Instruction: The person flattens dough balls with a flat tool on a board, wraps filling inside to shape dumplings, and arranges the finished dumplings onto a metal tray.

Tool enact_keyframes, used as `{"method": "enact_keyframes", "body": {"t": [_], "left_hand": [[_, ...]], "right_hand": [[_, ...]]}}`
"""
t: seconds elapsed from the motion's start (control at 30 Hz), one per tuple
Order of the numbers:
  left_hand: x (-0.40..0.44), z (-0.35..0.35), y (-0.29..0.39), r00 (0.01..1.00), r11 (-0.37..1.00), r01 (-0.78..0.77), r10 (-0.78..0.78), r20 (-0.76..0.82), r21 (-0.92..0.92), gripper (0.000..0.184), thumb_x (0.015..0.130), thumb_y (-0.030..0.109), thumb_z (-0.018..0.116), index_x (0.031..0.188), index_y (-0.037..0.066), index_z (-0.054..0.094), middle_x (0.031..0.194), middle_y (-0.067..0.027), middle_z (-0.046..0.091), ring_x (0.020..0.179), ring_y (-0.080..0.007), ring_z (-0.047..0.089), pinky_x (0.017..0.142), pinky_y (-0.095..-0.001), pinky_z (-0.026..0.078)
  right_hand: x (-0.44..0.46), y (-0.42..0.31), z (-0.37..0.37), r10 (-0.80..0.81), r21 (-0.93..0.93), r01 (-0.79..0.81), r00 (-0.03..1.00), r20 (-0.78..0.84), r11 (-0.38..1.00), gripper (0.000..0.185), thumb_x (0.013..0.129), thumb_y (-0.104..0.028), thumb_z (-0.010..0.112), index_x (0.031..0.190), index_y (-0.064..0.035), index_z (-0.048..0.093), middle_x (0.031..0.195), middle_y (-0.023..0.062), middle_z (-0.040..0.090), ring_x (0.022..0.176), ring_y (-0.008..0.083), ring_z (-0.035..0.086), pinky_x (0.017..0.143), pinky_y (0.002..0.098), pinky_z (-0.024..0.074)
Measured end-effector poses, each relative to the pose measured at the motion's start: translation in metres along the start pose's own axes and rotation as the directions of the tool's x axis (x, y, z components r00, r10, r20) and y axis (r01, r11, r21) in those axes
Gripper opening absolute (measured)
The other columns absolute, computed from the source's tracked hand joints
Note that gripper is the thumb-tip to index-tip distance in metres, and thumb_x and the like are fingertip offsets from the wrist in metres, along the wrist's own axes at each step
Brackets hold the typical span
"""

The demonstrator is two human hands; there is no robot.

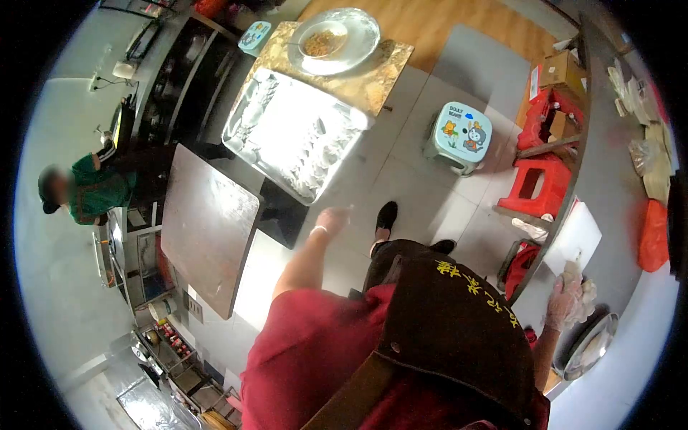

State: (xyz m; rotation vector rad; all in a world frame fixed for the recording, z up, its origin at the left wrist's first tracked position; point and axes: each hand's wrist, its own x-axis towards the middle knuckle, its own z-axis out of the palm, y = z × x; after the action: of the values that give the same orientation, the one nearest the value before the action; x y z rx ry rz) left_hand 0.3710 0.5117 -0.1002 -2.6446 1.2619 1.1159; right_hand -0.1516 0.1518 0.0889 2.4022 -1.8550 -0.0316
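We seem to be at a handling step, our right hand (pixel 562 307) at a pale bundle (pixel 586 292) by the tabletop (pixel 609 183) edge, our left hand (pixel 331 222) near the tray (pixel 311 198) corner, both hands' fingers too unclear to tell, so lifting calls for a secure grip.

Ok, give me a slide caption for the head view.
Left hand near a loaded tray; gloved right hand near a white board.

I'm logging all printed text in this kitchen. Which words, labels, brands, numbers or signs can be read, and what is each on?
"DOULY BEAR": on the near stool; small, so the spelling is uncertain.
"茶楼": apparently the yellow lettering on the brown apron; its other characters are unclear.
Far stool: print too small to read.
Cardboard box: no legible text.
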Motion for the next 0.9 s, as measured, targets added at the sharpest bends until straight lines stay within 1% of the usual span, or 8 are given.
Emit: {"method": "enact_keyframes", "body": {"t": [0.03, 0.07, 0.4, 0.6, 0.67, 0.7, 0.73, 0.9], "left_hand": [[-0.004, 0.001, -0.021, 0.995, 0.955, 0.056, -0.076, -0.057, -0.291, 0.032, 0.088, 0.033, 0.043, 0.102, 0.015, 0.064, 0.104, -0.0134, 0.062, 0.099, -0.0321, 0.058, 0.087, -0.0417, 0.045], [0.018, 0.038, -0.074, 0.992, 0.988, -0.099, 0.106, -0.062, 0.116, 0.030, 0.087, 0.031, 0.043, 0.101, 0.014, 0.064, 0.103, -0.0136, 0.063, 0.099, -0.0320, 0.058, 0.085, -0.0419, 0.046], [0.066, 0.004, -0.156, 0.953, 0.948, -0.263, 0.227, 0.199, 0.177, 0.035, 0.082, 0.011, 0.049, 0.115, 0.015, 0.057, 0.114, -0.0075, 0.060, 0.102, -0.0242, 0.059, 0.088, -0.0345, 0.046], [0.089, 0.013, -0.200, 0.993, 0.987, -0.087, 0.075, 0.095, 0.132, 0.035, 0.086, 0.019, 0.041, 0.117, 0.017, 0.058, 0.123, -0.0099, 0.055, 0.114, -0.0257, 0.051, 0.096, -0.0379, 0.041], [0.073, -0.045, -0.154, 0.953, 0.979, 0.017, -0.078, 0.294, 0.203, 0.042, 0.089, 0.025, 0.040, 0.127, 0.012, 0.049, 0.136, -0.0079, 0.043, 0.126, -0.0237, 0.040, 0.106, -0.0349, 0.029], [0.095, -0.020, -0.175, 0.891, 0.693, -0.378, 0.094, 0.444, 0.614, 0.042, 0.089, 0.024, 0.040, 0.128, 0.011, 0.048, 0.137, -0.0067, 0.042, 0.128, -0.0202, 0.037, 0.107, -0.0341, 0.028], [0.065, -0.065, -0.124, 0.944, 0.973, 0.224, -0.230, 0.237, 0.052, 0.039, 0.091, 0.022, 0.039, 0.127, 0.010, 0.049, 0.139, -0.0061, 0.041, 0.128, -0.0163, 0.036, 0.107, -0.0307, 0.028], [0.068, -0.044, -0.132, 0.999, 0.978, -0.016, 0.022, -0.027, 0.206, 0.033, 0.089, 0.021, 0.045, 0.116, 0.006, 0.057, 0.126, -0.0102, 0.052, 0.119, -0.0275, 0.047, 0.096, -0.0351, 0.040]], "right_hand": [[-0.001, -0.014, -0.005, -0.066, -0.016, 0.066, 0.997, 0.040, 0.998, 0.058, 0.084, -0.032, 0.057, 0.129, 0.0006, 0.042, 0.125, 0.0228, 0.049, 0.115, 0.0376, 0.045, 0.097, 0.0427, 0.0361], [-0.004, -0.027, -0.011, -0.130, -0.033, 0.133, 0.988, 0.089, 0.991, 0.056, 0.084, -0.032, 0.057, 0.128, 0.0004, 0.044, 0.124, 0.0220, 0.050, 0.115, 0.0366, 0.046, 0.096, 0.0424, 0.0363], [-0.025, -0.169, -0.047, -0.173, 0.099, 0.158, 0.969, 0.176, 0.982, 0.053, 0.083, -0.031, 0.057, 0.123, 0.0028, 0.048, 0.122, 0.0229, 0.052, 0.113, 0.0371, 0.048, 0.097, 0.0418, 0.0361], [-0.043, -0.183, -0.061, -0.121, 0.143, 0.088, 0.963, 0.243, 0.986, 0.051, 0.082, -0.031, 0.057, 0.120, 0.0016, 0.049, 0.117, 0.0244, 0.053, 0.109, 0.0394, 0.049, 0.095, 0.0426, 0.0370], [-0.055, -0.170, -0.045, -0.150, 0.130, 0.129, 0.975, 0.163, 0.983, 0.048, 0.082, -0.028, 0.057, 0.120, 0.0009, 0.049, 0.115, 0.0221, 0.055, 0.108, 0.0378, 0.051, 0.092, 0.0430, 0.0395], [-0.063, -0.142, -0.025, -0.160, 0.114, 0.148, 0.981, 0.105, 0.982, 0.046, 0.082, -0.027, 0.057, 0.119, -0.0006, 0.050, 0.113, 0.0217, 0.056, 0.107, 0.0382, 0.051, 0.092, 0.0431, 0.0400], [-0.068, -0.144, -0.030, -0.068, 0.147, 0.044, 0.985, 0.161, 0.988, 0.043, 0.082, -0.026, 0.057, 0.118, -0.0027, 0.052, 0.112, 0.0212, 0.056, 0.106, 0.0379, 0.051, 0.091, 0.0432, 0.0403], [-0.089, -0.084, -0.019, 0.204, 0.217, -0.213, 0.977, 0.064, 0.952, 0.023, 0.085, -0.022, 0.054, 0.099, -0.0040, 0.058, 0.093, 0.0218, 0.059, 0.090, 0.0391, 0.057, 0.077, 0.0463, 0.0445]]}}
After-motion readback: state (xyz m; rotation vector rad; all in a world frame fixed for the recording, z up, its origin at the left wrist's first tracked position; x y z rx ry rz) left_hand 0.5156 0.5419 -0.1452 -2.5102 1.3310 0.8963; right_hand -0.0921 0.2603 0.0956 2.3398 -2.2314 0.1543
